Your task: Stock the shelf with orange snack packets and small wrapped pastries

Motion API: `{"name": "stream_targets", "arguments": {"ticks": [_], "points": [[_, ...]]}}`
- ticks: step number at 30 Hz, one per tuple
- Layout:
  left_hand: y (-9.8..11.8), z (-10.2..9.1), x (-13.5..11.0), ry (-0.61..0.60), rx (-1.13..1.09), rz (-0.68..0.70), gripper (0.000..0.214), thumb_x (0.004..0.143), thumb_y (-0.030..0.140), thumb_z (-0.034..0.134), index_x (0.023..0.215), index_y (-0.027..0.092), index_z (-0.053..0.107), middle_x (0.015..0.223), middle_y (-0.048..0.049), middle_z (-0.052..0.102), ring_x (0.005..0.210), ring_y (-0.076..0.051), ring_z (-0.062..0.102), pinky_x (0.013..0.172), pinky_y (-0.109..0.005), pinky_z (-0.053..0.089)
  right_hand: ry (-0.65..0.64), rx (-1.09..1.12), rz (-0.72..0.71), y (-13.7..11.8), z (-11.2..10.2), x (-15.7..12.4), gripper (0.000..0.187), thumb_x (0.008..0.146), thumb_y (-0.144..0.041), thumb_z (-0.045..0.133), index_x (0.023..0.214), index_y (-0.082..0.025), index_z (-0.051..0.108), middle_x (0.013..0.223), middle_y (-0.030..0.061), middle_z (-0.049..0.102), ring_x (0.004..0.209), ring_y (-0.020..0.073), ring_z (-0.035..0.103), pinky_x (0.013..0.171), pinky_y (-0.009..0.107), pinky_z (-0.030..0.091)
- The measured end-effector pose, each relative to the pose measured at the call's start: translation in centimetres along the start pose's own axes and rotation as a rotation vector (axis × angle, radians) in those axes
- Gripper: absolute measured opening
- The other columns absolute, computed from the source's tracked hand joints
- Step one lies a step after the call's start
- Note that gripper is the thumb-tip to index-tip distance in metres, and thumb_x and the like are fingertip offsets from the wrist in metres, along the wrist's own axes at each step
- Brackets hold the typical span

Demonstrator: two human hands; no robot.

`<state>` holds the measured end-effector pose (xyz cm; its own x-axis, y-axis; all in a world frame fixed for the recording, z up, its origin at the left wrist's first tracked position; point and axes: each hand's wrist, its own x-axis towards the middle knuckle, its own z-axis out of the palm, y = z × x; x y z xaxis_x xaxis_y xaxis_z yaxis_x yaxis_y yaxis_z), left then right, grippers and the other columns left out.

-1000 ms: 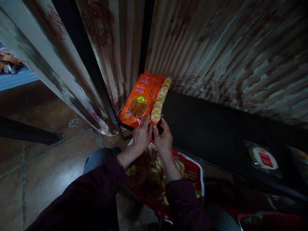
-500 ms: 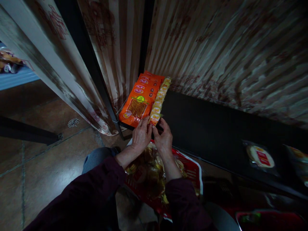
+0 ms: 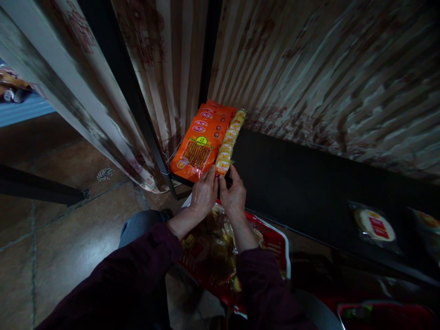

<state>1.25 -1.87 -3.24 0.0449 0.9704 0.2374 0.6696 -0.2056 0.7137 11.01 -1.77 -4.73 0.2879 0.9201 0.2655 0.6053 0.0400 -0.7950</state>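
A row of overlapping small yellow snack packets (image 3: 227,145) lies along the left end of the black shelf (image 3: 282,169). At the near end of this row, my left hand (image 3: 203,195) has its thumb and fingers closed at the left edge of the front packet. My right hand (image 3: 233,195) pinches the same packet's near right corner; its fingertips are partly hidden. Orange bags of snack sticks (image 3: 197,149) overlap one another just left of the row, close to my left fingers.
Below my forearms is a red basket (image 3: 280,245) with a white rim, full of wrapped snacks. Farther right on the shelf lies a round wrapped flat cake (image 3: 376,225). A black metal post (image 3: 137,105) and patterned curtains (image 3: 309,68) border the shelf.
The front yellow packet has slid slightly away from me, into line with the row. My hands have barely shifted and stay at its near end.
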Motion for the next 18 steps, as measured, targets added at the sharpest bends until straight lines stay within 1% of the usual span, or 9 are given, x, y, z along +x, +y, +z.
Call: {"name": "stream_targets", "arguments": {"ticks": [2,6,12,14,18], "points": [[0.01,0.05,0.07,-0.008,0.001,-0.01,0.038,0.092,0.018,0.04,0.128,0.013,0.051,0.129,-0.0143,0.059,0.115,-0.02,0.06,0.098,-0.034,0.049,-0.005,0.02,-0.013,-0.06,0.05,0.07,0.048,0.084,-0.032,0.05,0.131,-0.019,0.05,0.12,0.0123,0.063,0.103,0.0241,0.06,0.092,0.044,0.047],[0.03,0.09,0.25,-0.023,0.011,-0.015,0.039,0.092,0.017,0.04,0.129,0.01,0.05,0.128,-0.0158,0.06,0.113,-0.02,0.06,0.098,-0.034,0.049,0.006,0.027,-0.028,-0.17,0.14,0.15,0.046,0.086,-0.032,0.049,0.13,-0.02,0.05,0.119,0.0118,0.064,0.103,0.0237,0.06,0.092,0.043,0.047],[0.14,0.06,0.41,-0.037,0.002,-0.021,0.039,0.093,0.018,0.038,0.129,0.007,0.05,0.129,-0.0177,0.058,0.115,-0.021,0.06,0.099,-0.034,0.048,0.006,0.015,-0.009,-0.38,0.22,0.2,0.046,0.086,-0.031,0.048,0.13,-0.017,0.05,0.121,0.0132,0.063,0.102,0.0239,0.061,0.092,0.045,0.046],[0.16,0.03,0.39,-0.034,-0.002,-0.022,0.04,0.093,0.018,0.038,0.129,0.008,0.049,0.13,-0.0174,0.058,0.116,-0.021,0.059,0.099,-0.035,0.048,0.006,0.014,-0.011,-0.32,0.22,0.17,0.047,0.086,-0.031,0.048,0.13,-0.017,0.05,0.12,0.0131,0.063,0.102,0.0241,0.061,0.092,0.045,0.046],[0.12,0.01,0.2,-0.01,-0.021,-0.003,0.04,0.092,0.018,0.038,0.13,0.011,0.048,0.132,-0.0157,0.056,0.119,-0.021,0.056,0.101,-0.036,0.047,0.017,0.023,-0.033,0.12,0.22,0.01,0.046,0.086,-0.034,0.05,0.129,-0.02,0.051,0.118,0.0113,0.064,0.103,0.0237,0.06,0.091,0.044,0.047]]}}
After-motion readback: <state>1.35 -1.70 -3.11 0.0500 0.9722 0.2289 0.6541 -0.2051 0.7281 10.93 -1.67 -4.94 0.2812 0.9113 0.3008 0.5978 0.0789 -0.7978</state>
